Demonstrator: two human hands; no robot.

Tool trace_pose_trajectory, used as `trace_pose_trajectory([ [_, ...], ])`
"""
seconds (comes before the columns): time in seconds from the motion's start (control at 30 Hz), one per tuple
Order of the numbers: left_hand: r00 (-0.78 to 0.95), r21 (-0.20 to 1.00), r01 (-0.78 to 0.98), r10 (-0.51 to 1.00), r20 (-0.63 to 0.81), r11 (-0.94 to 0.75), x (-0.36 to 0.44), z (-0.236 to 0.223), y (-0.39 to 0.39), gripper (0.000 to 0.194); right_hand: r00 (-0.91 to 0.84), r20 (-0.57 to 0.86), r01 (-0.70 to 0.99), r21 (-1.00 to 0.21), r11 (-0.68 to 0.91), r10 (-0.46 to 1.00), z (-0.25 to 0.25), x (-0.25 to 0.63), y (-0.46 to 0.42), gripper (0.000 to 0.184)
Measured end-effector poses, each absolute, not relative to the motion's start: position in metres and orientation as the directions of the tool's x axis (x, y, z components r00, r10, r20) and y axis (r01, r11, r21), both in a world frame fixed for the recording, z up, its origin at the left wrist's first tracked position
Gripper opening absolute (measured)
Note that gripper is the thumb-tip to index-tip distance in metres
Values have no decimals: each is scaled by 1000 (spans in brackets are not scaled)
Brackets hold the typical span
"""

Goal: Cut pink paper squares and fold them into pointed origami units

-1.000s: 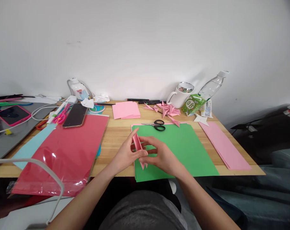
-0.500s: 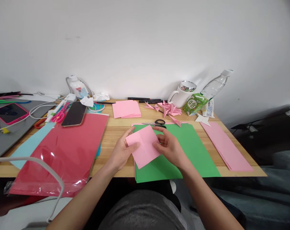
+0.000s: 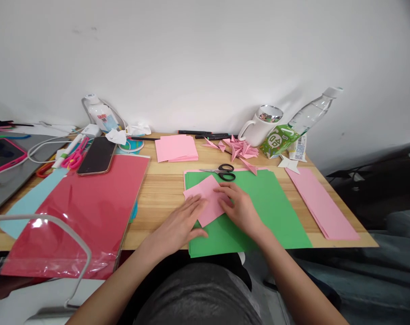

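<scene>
A square of pink paper (image 3: 210, 208) with a faint crease lies on the green sheets, turned at an angle. My left hand (image 3: 181, 223) rests across its left side, fingers stretched out flat and thumb spread below. At the paper's right corner is my right hand (image 3: 239, 205), its curved fingers and thumb holding that corner; the corner itself is partly covered. Just beyond the square sit black-handled scissors (image 3: 225, 172). The stack of green paper (image 3: 269, 212) spreads under the square and my right hand.
Behind are a pink paper stack (image 3: 178, 148), folded pink pieces (image 3: 240, 149), pens (image 3: 211, 135), a mug (image 3: 259, 128) and a leaning bottle (image 3: 311, 113). Pink strips (image 3: 322, 203) lie right. Left are a red sheet pack (image 3: 86, 212), a phone (image 3: 97, 155) and a white curved tube (image 3: 69, 228).
The pink square has gone from being held between both hands down onto the green stack. My left hand has shifted from gripping its left edge to lying flat over it.
</scene>
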State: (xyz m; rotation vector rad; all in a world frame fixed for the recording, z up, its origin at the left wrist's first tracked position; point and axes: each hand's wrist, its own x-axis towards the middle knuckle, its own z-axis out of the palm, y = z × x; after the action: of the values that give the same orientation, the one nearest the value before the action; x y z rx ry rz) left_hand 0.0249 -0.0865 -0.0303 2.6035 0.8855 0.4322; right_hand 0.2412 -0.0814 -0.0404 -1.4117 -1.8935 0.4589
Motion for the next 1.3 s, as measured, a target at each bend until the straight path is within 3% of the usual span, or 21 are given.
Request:
trace_pose_trajectory([
  [0.13, 725, 524, 522, 674, 142, -673, 25, -29, -83, 83, -360, 472, 674, -465, 574, 805, -35, 248, -93, 31],
  [0.27, 692, 588, 514, 707, 147, -625, 26, -31, -82, 82, -549, 380, 546, -511, 664, 744, -29, 252, -104, 28],
  [0.67, 634, 544, 465, 692, 346, -698, 30, -39, -84, 33, -522, 393, 555, -518, 651, 757, -35, 247, -103, 10],
  [0.93, 558, 560, 492, 735, 384, -666, 31, -36, -93, 34, -361, 307, 583, -662, 470, 880, -33, 234, -101, 13],
  [1.03, 589, 472, 561, 729, 350, -680, 28, -34, -102, 36, -270, 273, 621, -683, 384, 923, -33, 230, -100, 13],
  [1.2, 721, 179, 586, 610, 328, -790, 28, -39, -113, 48, -130, 287, 701, -650, 293, 949, -38, 221, -103, 13],
  [1.3, 761, 104, 586, 590, 270, -804, 29, -41, -114, 53, -93, 329, 730, -619, 289, 940, -42, 216, -106, 13],
])
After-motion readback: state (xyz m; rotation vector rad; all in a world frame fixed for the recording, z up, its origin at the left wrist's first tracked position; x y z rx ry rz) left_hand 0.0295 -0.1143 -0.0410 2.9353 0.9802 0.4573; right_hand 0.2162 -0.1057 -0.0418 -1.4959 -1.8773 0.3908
